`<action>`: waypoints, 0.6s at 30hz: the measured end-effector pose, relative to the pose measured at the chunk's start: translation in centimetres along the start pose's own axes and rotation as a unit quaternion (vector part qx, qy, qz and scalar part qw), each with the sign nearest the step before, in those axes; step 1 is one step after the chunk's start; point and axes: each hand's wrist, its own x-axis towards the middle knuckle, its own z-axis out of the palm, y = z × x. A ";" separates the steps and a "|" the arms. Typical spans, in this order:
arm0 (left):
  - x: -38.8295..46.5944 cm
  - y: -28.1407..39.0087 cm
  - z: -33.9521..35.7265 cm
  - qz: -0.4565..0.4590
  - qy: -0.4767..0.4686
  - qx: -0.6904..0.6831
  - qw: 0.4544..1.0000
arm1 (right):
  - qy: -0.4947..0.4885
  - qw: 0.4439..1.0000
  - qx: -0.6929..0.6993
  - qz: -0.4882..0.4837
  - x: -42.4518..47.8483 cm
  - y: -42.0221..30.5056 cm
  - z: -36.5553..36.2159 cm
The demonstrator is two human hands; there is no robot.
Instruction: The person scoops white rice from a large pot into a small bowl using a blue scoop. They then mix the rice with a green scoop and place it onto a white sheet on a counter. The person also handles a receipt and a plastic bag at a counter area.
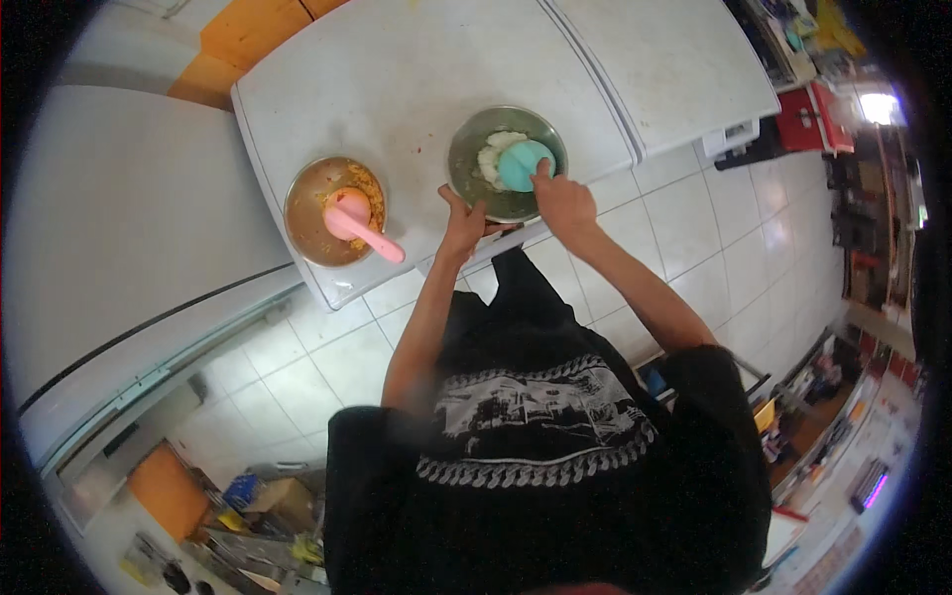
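My right hand (565, 201) grips a turquoise plastic scoop (524, 165), its index finger stretched along the top. The scoop's head presses on a white, rice-like food (491, 160) inside a round stainless steel bowl (465, 141). Around the near left side of that bowl, my left hand (465, 227) steadies it with spread fingers. To the left stands a second metal bowl (303, 212), its inner wall smeared with orange-yellow food (366, 182). A pink ladle-like scoop (348, 216) rests in it, its handle jutting over the near rim.
Both bowls stand on a white worktop (387, 82) with a seam at right. Another white flat-topped unit (141, 223) adjoins it on the left. Pale floor tiles (297, 394) lie below the front edge. A red box (811, 119) stands beyond the right end.
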 end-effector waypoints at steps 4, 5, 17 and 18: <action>1.2 1.4 1.4 -0.022 0.065 -0.053 0.996 | -0.032 0.995 -0.036 -0.083 5.2 1.7 -3.0; 1.1 1.5 1.9 -0.018 0.085 -0.044 0.995 | -0.039 0.994 -0.036 -0.092 6.0 1.7 -3.2; 3.5 -2.1 4.5 0.101 0.112 -0.070 0.986 | -0.113 0.979 -0.132 -0.103 5.4 0.8 -3.3; 3.3 -1.8 4.3 0.088 0.120 -0.079 0.986 | -0.081 0.982 -0.136 -0.106 5.7 0.4 -3.0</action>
